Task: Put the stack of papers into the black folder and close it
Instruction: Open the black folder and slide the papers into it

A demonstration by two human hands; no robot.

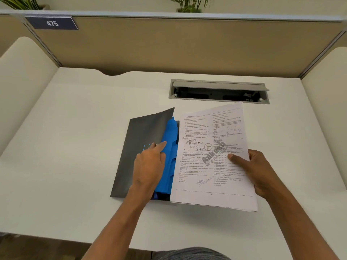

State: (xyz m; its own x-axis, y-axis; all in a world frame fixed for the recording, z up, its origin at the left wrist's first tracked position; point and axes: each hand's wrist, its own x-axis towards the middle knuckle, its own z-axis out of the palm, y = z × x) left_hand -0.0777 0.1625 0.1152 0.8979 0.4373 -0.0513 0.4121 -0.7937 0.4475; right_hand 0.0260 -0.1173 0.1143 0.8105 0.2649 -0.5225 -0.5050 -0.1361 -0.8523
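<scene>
- Black folder lies on the white tabletop; my left hand lifts its cover, fingers curled at the edge, showing blue dividers.
- My right hand pinches the stack of papers, thumb on top, raised just right of the opening.
- I judge insertion is starting; next, slide the stack left under the cover, then shut it.
- Hidden: the pocket's depth, the right fingers beneath the sheets, and the print's wording is mostly blurred.
</scene>
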